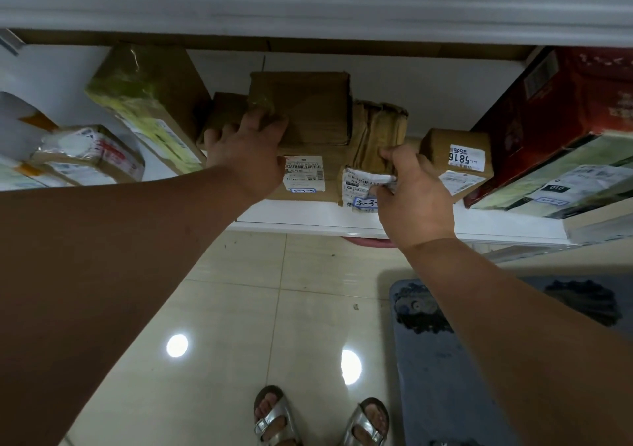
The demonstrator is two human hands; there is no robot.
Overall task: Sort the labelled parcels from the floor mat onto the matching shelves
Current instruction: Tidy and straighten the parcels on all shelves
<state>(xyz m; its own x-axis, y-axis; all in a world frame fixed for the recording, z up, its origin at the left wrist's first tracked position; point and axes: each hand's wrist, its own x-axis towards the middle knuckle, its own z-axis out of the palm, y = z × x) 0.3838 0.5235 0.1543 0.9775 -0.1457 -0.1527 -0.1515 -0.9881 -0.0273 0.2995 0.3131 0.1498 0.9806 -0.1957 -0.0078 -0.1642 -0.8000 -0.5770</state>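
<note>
On the white shelf (308, 218) a flat brown box (308, 182) with a white label lies under a second brown box (308, 106). My left hand (248, 152) rests on the front left corner of that upper box, fingers spread over it. Right of them stands a wrinkled brown paper parcel (373, 130) with a white label marked "3-3". My right hand (416, 195) pinches this parcel at its front, thumb on the label. A small brown box (455, 158) marked "5816" sits just right of my right hand.
A yellow-green taped box (147, 103) leans at the shelf's left, with a small taped parcel (89, 158) in front of it. A red carton (561, 113) and a grey bag (561, 182) fill the right. Below are the tiled floor, a blue-grey mat (442, 360) and sandalled feet.
</note>
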